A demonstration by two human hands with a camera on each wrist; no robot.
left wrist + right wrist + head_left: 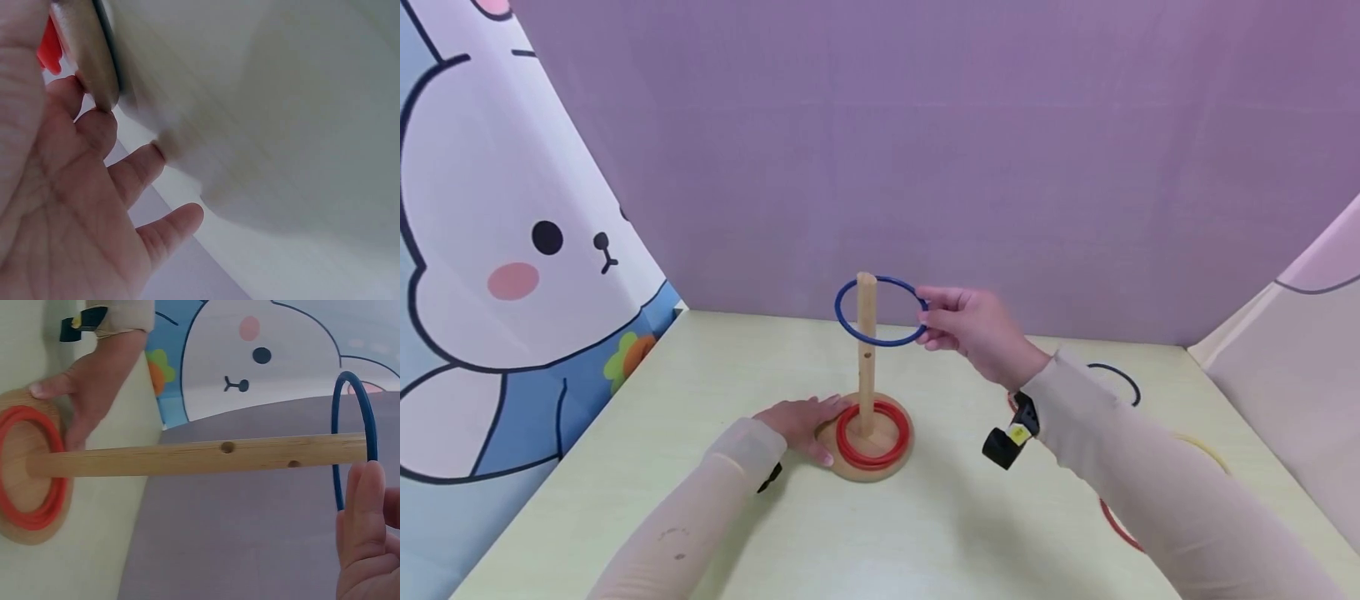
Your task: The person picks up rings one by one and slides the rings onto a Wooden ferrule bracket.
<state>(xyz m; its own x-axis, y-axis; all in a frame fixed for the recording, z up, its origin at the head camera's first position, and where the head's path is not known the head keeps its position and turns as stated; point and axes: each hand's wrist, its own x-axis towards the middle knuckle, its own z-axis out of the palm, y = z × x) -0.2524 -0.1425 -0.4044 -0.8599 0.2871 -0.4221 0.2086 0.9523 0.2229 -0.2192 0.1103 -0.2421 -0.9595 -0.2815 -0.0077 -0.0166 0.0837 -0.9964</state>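
Observation:
A wooden ring-toss stand (867,367) has an upright post on a round base, with red rings (907,433) lying around the post's foot. My left hand (801,423) holds the base's left edge, thumb in front; in the left wrist view two fingertips touch the base rim (90,53) while the other fingers spread out. Between thumb and fingers, my right hand (977,325) pinches a blue ring (842,321) by its right side. That ring is tilted around the very top of the post, as the right wrist view also shows. Two holes in the post (187,459) are visible there.
On the table's right side lie a dark ring (1123,375), a yellow ring (1206,450) and a red ring (1116,525), partly hidden by my right arm. A purple backdrop (925,150) stands behind the table, a cartoon panel (467,200) at the left.

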